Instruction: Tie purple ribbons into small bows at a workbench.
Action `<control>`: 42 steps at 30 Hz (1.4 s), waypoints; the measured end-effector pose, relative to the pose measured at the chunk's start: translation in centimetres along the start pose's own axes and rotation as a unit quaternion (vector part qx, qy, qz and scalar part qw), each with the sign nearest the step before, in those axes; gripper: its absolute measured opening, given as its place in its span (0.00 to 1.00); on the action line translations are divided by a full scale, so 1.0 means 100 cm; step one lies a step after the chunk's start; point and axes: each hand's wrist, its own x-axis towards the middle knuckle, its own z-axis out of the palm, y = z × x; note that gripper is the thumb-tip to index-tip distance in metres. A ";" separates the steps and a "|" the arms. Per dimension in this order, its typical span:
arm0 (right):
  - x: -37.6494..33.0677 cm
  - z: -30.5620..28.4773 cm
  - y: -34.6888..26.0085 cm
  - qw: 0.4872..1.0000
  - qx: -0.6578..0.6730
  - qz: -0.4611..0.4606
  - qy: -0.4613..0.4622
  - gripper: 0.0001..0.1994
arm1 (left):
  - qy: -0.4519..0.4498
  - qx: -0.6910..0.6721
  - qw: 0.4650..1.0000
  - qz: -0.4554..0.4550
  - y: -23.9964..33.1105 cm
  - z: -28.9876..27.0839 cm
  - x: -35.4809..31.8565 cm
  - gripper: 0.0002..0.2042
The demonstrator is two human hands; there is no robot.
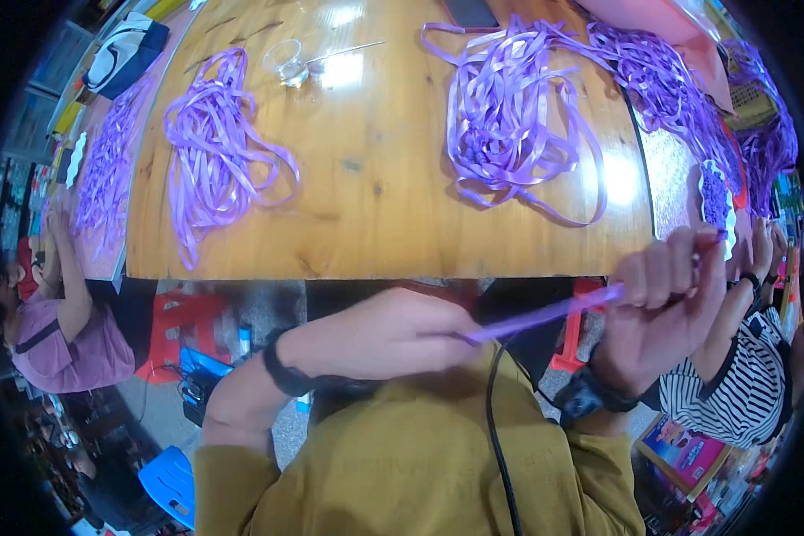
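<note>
A length of shiny purple ribbon (549, 314) is stretched between my two hands, just off the table's near edge and in front of my chest. My left hand (389, 330) is closed around its left end, back of the hand upward. On the other side my right hand (661, 299) is raised, fingers curled over the ribbon, its palm side partly in view. Some motion blur softens both hands. Beyond them on the table lie two loose heaps of the same ribbon, a left heap (210, 147) and a larger right heap (514, 116).
The wooden table (357, 214) carries a small clear cup (288, 64) with a thin stick beside it, and a dark phone (471, 13). More purple ribbon (661, 85) hangs at the right. Other people sit at both sides. A dark cable (494, 420) runs down my front.
</note>
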 end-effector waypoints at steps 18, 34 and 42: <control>-0.019 0.008 0.028 0.781 -0.551 0.092 -0.280 0.13 | 0.208 0.172 0.962 0.050 0.029 0.016 -0.020 0.13; -0.017 0.016 0.034 0.735 -0.478 0.341 -0.339 0.07 | 0.172 0.338 0.919 0.105 0.021 0.013 -0.028 0.10; -0.008 -0.023 -0.023 0.783 -0.472 0.341 -0.219 0.11 | 0.352 -0.016 0.936 0.003 0.025 -0.016 -0.081 0.08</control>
